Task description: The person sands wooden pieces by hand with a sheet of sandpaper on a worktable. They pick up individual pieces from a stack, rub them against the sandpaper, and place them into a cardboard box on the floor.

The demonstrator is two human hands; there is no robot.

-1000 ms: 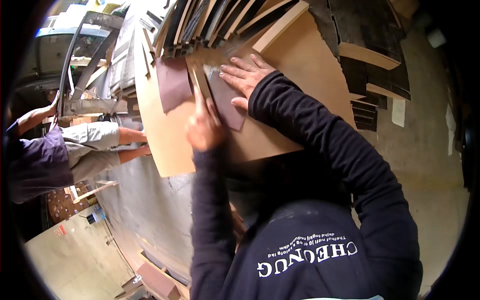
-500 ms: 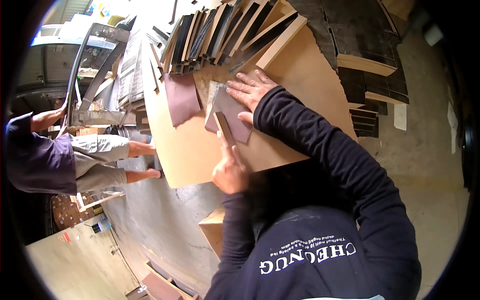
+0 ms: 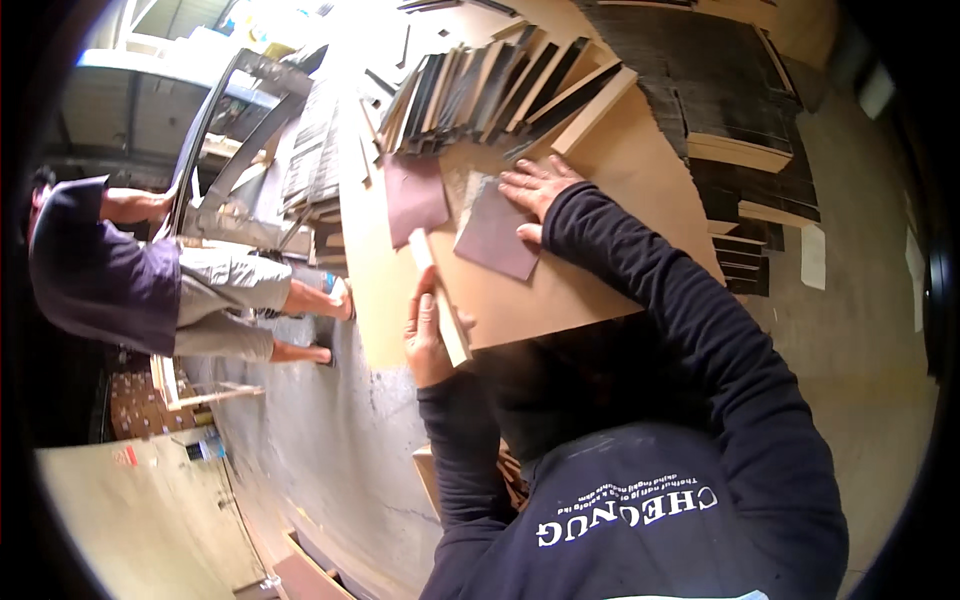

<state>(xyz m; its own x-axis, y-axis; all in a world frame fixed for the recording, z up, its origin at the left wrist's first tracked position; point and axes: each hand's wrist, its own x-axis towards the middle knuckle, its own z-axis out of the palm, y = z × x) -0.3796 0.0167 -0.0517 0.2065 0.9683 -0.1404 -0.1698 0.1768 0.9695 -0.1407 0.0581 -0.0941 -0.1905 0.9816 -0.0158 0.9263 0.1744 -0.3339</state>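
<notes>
My left hand (image 3: 427, 345) is closed around a short pale wooden strip (image 3: 440, 300), near the front edge of a large tan board (image 3: 570, 300). My right hand (image 3: 541, 192) lies flat with its fingers apart, touching the upper right edge of a purplish-brown sheet (image 3: 497, 240) that looks like sandpaper. Beneath that sheet, part of a pale, worn piece (image 3: 474, 190) shows. Just left of it lies a second purplish sheet (image 3: 415, 192). Beyond both hands, several black-faced wooden strips (image 3: 465, 95) lean together in a fanned row.
Dark boards with pale edges (image 3: 740, 150) are stacked at the right. At the left, another person (image 3: 120, 265) stands holding a dark frame (image 3: 215, 120). A wooden box (image 3: 427, 475) stands below the board, by my left forearm.
My left hand has drawn the wooden strip off the sandpaper-like sheet, toward me and left. My right hand stays flat by the sheet. The view has shifted, so the board appears farther right.
</notes>
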